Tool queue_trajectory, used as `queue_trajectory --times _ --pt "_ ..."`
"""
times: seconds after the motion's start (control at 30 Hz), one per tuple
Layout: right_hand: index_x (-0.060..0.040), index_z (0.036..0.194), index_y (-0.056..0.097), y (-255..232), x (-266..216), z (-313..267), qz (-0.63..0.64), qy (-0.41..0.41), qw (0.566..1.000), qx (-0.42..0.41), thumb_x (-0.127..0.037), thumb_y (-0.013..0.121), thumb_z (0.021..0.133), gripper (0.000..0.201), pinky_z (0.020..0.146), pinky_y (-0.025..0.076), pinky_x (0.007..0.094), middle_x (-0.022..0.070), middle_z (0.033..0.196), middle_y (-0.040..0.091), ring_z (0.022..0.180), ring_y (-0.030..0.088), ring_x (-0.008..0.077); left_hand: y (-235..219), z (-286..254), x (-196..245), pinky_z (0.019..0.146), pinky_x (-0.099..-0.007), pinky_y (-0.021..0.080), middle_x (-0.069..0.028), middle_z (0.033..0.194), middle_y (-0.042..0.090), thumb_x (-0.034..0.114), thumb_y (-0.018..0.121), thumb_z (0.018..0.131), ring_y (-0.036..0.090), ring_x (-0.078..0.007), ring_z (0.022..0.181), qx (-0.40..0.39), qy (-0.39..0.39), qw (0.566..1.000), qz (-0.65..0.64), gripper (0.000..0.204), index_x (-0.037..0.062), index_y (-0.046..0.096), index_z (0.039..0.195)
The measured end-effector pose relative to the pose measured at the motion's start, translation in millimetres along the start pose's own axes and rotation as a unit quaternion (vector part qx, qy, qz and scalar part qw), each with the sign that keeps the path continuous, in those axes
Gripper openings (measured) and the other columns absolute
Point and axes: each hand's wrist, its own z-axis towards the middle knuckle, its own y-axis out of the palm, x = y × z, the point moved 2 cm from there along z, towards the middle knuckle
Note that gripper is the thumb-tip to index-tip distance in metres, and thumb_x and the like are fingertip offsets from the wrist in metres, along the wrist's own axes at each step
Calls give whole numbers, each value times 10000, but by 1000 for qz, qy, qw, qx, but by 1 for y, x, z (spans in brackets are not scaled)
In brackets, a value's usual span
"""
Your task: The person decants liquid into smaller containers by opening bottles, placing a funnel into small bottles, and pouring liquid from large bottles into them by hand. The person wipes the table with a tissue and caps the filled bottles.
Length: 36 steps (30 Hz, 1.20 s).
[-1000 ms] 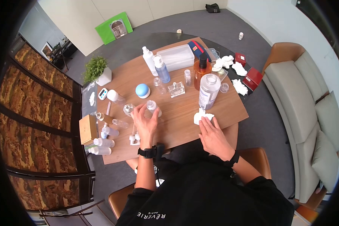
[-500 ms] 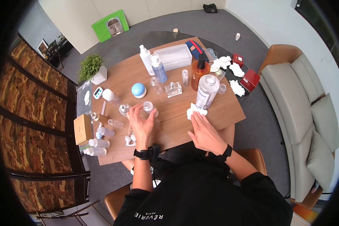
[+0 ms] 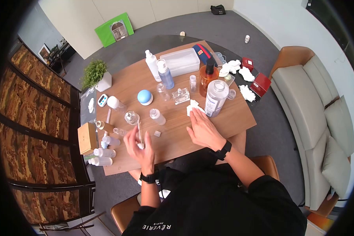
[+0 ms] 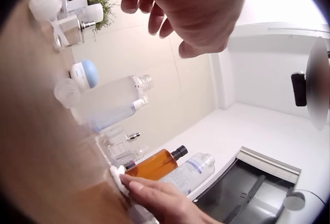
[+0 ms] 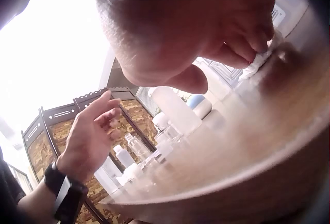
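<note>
My right hand (image 3: 203,129) lies with straight fingers on a crumpled white tissue (image 3: 192,106), pressing it to the table (image 3: 177,135). The tissue sits just left of a large clear bottle (image 3: 216,97) and near a square glass perfume bottle (image 3: 181,96). My left hand (image 3: 139,151) hovers with loosely bent, parted fingers over a white pump head (image 3: 141,146) with a thin tube; the right wrist view shows nothing in this hand (image 5: 88,139). Beyond its fingertips stand a round glass bottle (image 3: 132,117) and a clear bottle (image 3: 157,117). A small clear square piece (image 3: 157,133) lies beside the thumb.
An amber pump bottle (image 3: 207,82), a blue pump bottle (image 3: 166,76) and a blue-topped round jar (image 3: 144,96) stand farther back. Several small bottles line the left edge near a cardboard box (image 3: 86,139). A plastic bin (image 3: 180,62) sits at the far side.
My right hand has slid the tissue leftward and away from me, past the large bottle. My left hand has drawn back from the clear bottle toward me, uncovering the small square piece.
</note>
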Motion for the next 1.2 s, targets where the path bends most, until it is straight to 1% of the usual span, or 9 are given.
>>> queue_trajectory --times 0.07,0.17,0.23,0.3,0.37,0.47,0.87,0.93,1.2 --pt "244 1391 444 -3 -1 5 15 -6 1000 -5 -232 602 978 650 1247 301 513 444 1475 450 1432 432 519 -14 -26 -10 682 -300 426 -111 1082 637 49 785 883 539 -182 801 25 1 999 -41 381 -5 692 1248" --pt "237 1383 456 -6 -2 8 11 -13 999 -43 -196 609 953 630 1246 305 515 444 1465 459 1417 451 523 -18 -58 -21 674 -304 425 -106 1025 635 21 747 903 514 -174 762 18 4 1000 -18 319 -11 700 1216" --pt "229 1380 465 -2 -2 8 50 -46 997 -34 -145 600 926 604 1244 311 517 443 1459 465 1411 460 520 -18 -71 -26 656 -305 417 -109 1003 634 16 736 904 512 -181 749 29 -49 998 -32 299 -13 706 1201" --pt "225 1383 465 0 -6 10 43 -65 996 -42 -124 592 915 597 1246 312 515 439 1460 466 1414 458 517 -16 -73 -31 641 -300 406 -107 988 631 1 726 902 507 -181 741 23 -32 999 -19 293 -12 710 1193" --pt "221 1385 466 2 -11 11 41 -84 994 -52 -102 584 905 590 1247 313 513 435 1460 468 1416 456 514 -14 -71 -27 671 -318 447 -127 986 651 -25 711 899 559 -218 773 33 -56 998 -24 277 -27 707 1176" --pt "208 1392 469 4 -16 13 50 -96 993 -54 -90 582 895 590 1247 318 510 408 1470 477 1410 459 513 -14 -75 -27 792 -397 522 -179 986 690 -67 676 884 635 -332 863 45 33 998 -4 254 -58 699 1137" --pt "209 1360 515 4 -60 -26 23 -169 981 -96 -119 605 899 572 1224 337 523 375 1427 529 1366 505 493 -15 -74 -26 767 -418 520 -184 951 661 -85 674 849 627 -347 844 31 15 999 -15 291 -48 705 1136" --pt "209 1359 518 2 -62 -42 13 -168 981 -101 -121 606 901 572 1226 334 523 375 1428 529 1366 507 492 -15 -72 -27 759 -416 518 -184 941 656 -92 669 848 626 -348 834 28 39 999 -3 296 -47 706 1138" --pt "160 1386 533 -25 -47 -76 -17 -113 987 -115 -154 626 959 538 1231 333 511 315 1480 519 1409 507 406 -16 -74 -27 745 -399 512 -184 964 674 -73 665 878 620 -332 827 10 9 1000 6 266 -55 701 1141"
